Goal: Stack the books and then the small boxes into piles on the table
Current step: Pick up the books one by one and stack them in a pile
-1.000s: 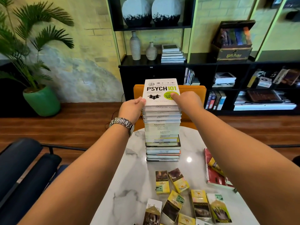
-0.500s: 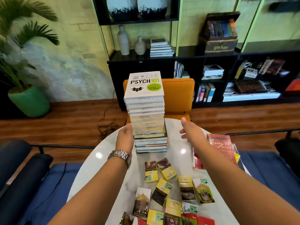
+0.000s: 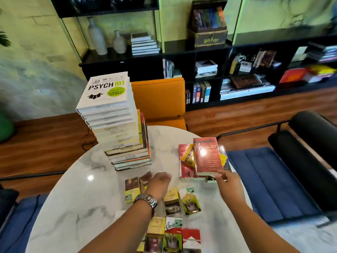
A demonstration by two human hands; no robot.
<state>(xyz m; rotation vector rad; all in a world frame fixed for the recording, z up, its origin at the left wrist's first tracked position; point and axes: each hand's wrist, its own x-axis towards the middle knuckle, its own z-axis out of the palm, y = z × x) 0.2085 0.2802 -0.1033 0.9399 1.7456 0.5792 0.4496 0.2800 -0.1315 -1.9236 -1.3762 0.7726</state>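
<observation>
Book stack (image 3: 116,125) at table's (image 3: 73,207) far left, loose books (image 3: 204,159) right, small boxes (image 3: 173,203) in front.

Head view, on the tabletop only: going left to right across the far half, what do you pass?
Tall book stack topped by PSYCH 101 → bare marble table → red book lying flat → yellow small box on it → red paperback on top, with the right hand at its near edge.

Tall stack of mostly white paperback books (image 3: 116,125), "PSYCH 101" on top, upright on white marble table (image 3: 73,194); red paperbacks (image 3: 204,157) lie right, overlapping; small yellow and red cardboard boxes (image 3: 173,203) scattered flat near front edge.
</observation>
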